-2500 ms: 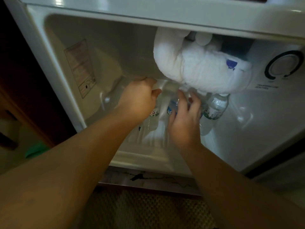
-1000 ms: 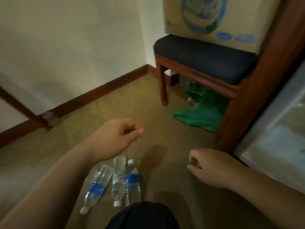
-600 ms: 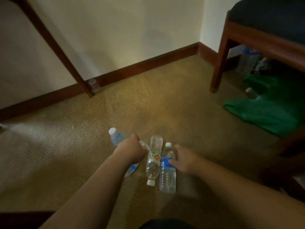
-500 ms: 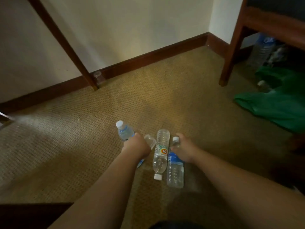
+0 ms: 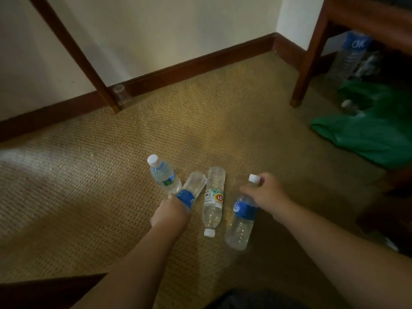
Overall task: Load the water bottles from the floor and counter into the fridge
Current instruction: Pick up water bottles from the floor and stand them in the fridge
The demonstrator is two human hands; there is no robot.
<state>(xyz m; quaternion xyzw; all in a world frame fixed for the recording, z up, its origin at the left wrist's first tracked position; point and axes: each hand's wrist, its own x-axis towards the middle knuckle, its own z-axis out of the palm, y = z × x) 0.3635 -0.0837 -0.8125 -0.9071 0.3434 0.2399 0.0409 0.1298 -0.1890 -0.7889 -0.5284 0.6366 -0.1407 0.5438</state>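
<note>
At lower centre of the frame, our left hand (image 5: 170, 214) clasps two bottles (image 5: 176, 186) together while our right hand (image 5: 266, 196) pinches a blue-label bottle (image 5: 242, 216) by its neck, carrying several per trip; the orange-label bottle (image 5: 213, 200) lies between on the carpet (image 5: 89, 186).

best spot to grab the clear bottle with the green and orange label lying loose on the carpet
Grip the clear bottle with the green and orange label across its labelled middle, from above: it lies flat on the brown carpet, white cap toward the person, its upper side exposed between the two held bottles.
</note>
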